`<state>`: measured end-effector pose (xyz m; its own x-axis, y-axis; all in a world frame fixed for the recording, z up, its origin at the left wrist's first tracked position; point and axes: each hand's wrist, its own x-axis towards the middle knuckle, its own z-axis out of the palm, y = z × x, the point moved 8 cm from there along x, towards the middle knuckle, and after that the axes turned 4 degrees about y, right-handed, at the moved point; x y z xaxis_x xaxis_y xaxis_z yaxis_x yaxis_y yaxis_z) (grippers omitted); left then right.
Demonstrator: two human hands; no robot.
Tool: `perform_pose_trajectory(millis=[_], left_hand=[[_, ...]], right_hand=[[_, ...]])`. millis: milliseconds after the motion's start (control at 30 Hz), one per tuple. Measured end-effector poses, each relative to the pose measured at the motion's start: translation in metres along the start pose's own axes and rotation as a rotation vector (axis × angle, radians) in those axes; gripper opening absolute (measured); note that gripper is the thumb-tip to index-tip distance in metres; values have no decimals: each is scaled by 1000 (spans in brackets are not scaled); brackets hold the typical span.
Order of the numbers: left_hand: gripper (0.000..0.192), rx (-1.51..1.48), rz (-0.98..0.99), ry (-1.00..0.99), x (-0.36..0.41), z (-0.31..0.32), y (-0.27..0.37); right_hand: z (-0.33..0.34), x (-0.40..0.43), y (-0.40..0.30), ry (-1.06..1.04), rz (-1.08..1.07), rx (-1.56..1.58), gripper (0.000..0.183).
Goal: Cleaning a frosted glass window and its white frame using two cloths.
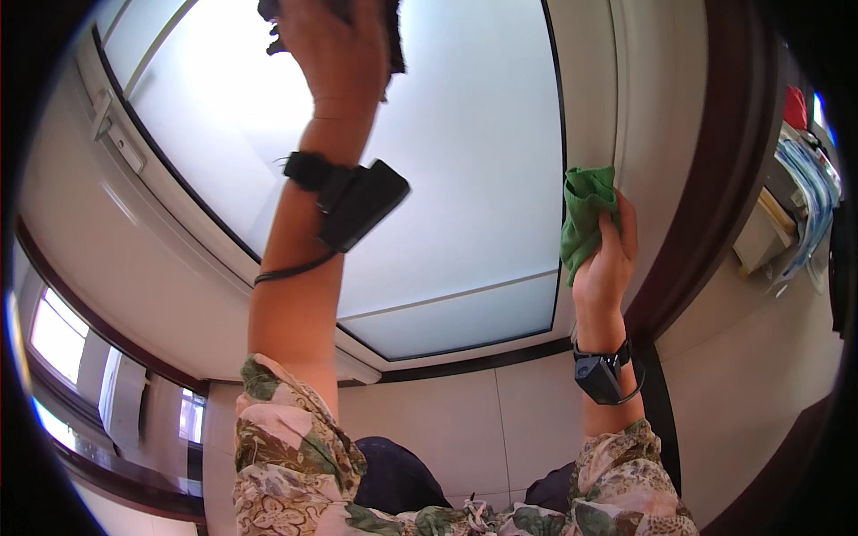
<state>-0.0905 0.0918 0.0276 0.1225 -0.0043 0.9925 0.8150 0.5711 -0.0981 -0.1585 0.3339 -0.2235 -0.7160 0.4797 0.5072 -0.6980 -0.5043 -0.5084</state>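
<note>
My left hand (342, 57) is raised to the top of the view, over a frosted glass door panel (462, 174). Under its fingers is a dark cloth (394, 37), partly hidden by the hand and cut off by the picture's edge. My right hand (610, 258) grips a bunched green cloth (584, 218) beside the white door frame (593, 87), near the panel's right edge. Whether the green cloth touches the frame I cannot tell. Both wrists carry black strapped devices with cables.
A door handle (102, 115) with a lock plate sits on the frame at left. Dark wooden trim (730, 134) runs down the right side. Beyond it, blue-and-white items (811, 194) hang by a pale box (764, 231). Below lies a tiled floor (442, 409); windows (60, 335) show at far left.
</note>
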Motion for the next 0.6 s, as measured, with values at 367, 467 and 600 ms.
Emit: perform_pose_trajectory(millis=[367, 467, 600], left_hand=[[46, 392, 507, -492, -124, 75, -5], [37, 454, 563, -334, -83, 58, -19], [12, 418, 341, -112, 7, 24, -4]], right_hand=[[-1, -8, 30, -12, 103, 49, 30], [0, -10, 36, -20, 124, 35, 29], [2, -10, 34, -11, 116, 21, 29]])
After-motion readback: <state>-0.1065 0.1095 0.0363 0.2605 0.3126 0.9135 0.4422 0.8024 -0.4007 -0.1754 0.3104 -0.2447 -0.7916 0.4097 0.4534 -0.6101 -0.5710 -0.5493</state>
